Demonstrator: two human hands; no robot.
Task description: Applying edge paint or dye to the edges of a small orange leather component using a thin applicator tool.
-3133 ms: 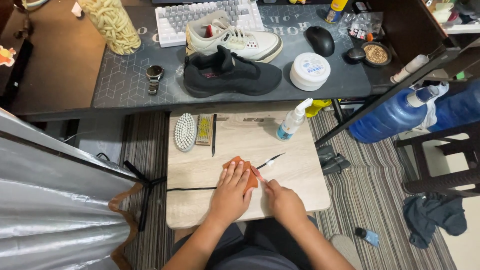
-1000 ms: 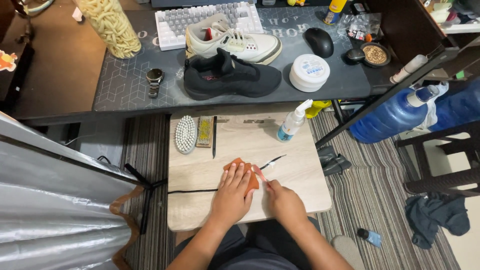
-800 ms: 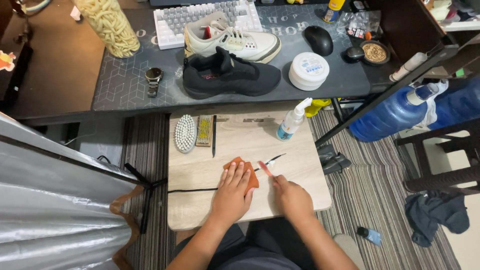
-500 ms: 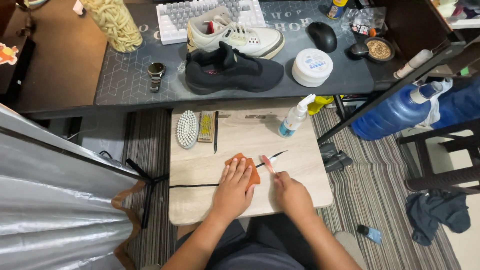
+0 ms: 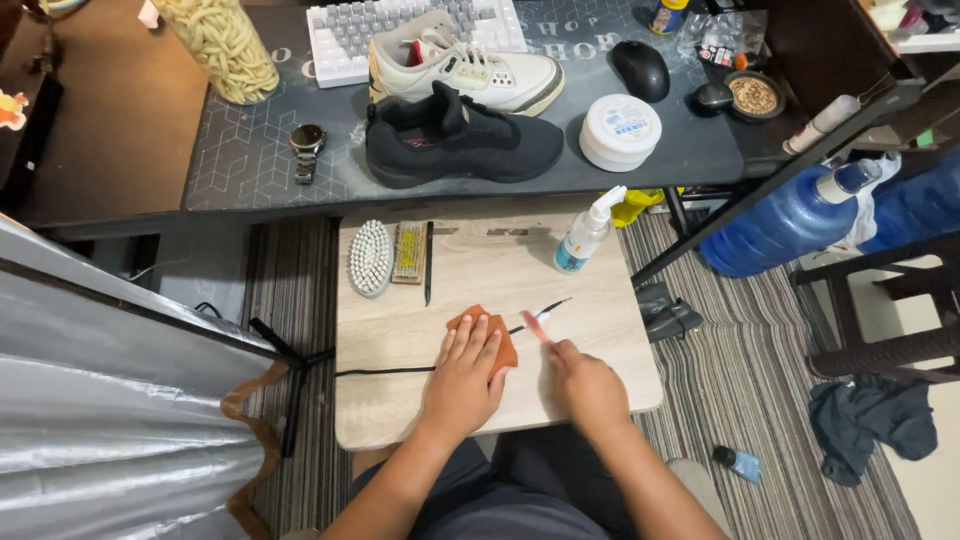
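**Hands on an orange cloth**

Left hand lies flat, fingers spread, on the orange cloth at mid tabletop; right hand has its grip closed on a small pink-handled brush; beyond stand a spray bottle and black sneaker.

Black shoe (beside white sneaker)

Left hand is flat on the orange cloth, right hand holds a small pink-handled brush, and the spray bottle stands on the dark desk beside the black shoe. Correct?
Not quite. The head view shows the spray bottle standing on the light wooden table, not on the dark desk. The rest holds: left hand on the orange cloth, right hand holding the brush.
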